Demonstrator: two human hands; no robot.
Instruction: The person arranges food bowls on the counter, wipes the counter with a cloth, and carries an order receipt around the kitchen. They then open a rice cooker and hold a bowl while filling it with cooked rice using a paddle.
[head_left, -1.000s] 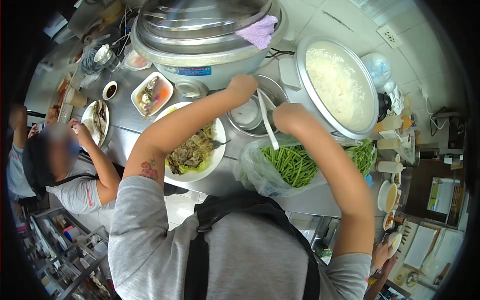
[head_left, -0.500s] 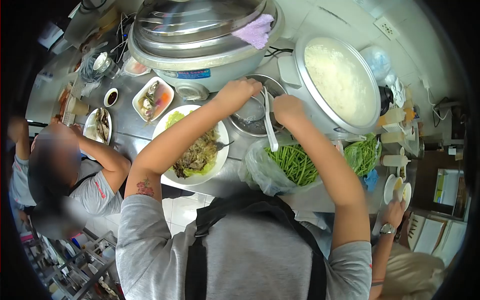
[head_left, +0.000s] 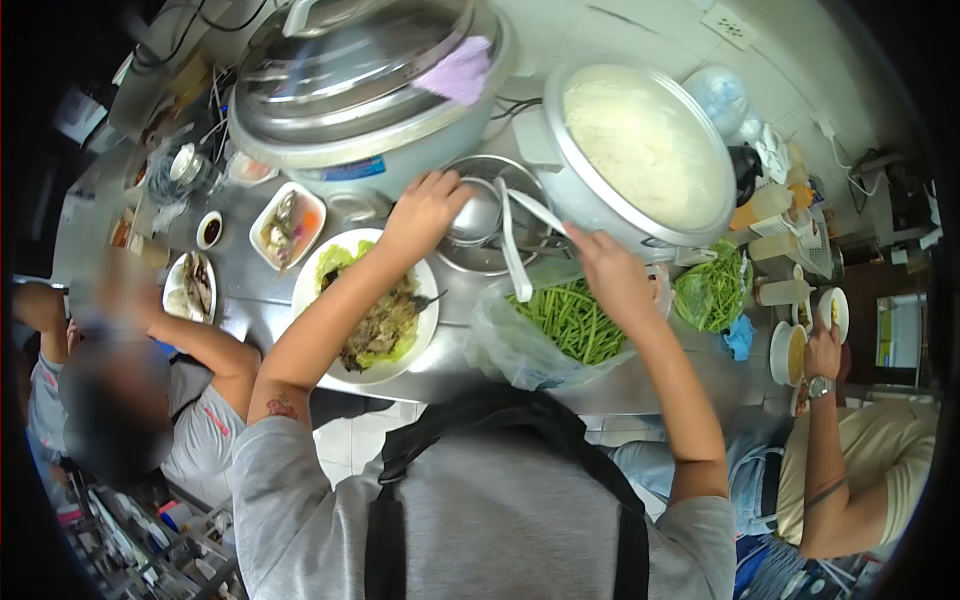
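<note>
My left hand (head_left: 430, 208) has its fingers closed at the edge of a small metal bowl (head_left: 476, 216), which sits inside a larger metal pot (head_left: 468, 268). My right hand (head_left: 612, 268) grips the end of a pale, long-handled utensil (head_left: 538, 212); its head is hard to make out. Another white-handled utensil (head_left: 514, 252) leans over the pot's near rim. Just below lies a plastic bag (head_left: 495, 335) of green beans (head_left: 568, 328). Under my left forearm stands a white plate (head_left: 428, 335) with lettuce and a cooked dish, a fork at its side.
Behind the pot are a big lidded rice cooker (head_left: 420, 140) with a purple cloth (head_left: 458, 70), and an uncovered cooker of white rice (head_left: 650, 140). A soup bowl (head_left: 290, 225), sauce dish (head_left: 210, 230) and fish plate (head_left: 190, 290) stand left. People work on both sides.
My right hand has moved right and toward me, drawing the pale utensil out sideways from the pot. My left hand has shifted slightly left and down in the view, which has itself turned.
</note>
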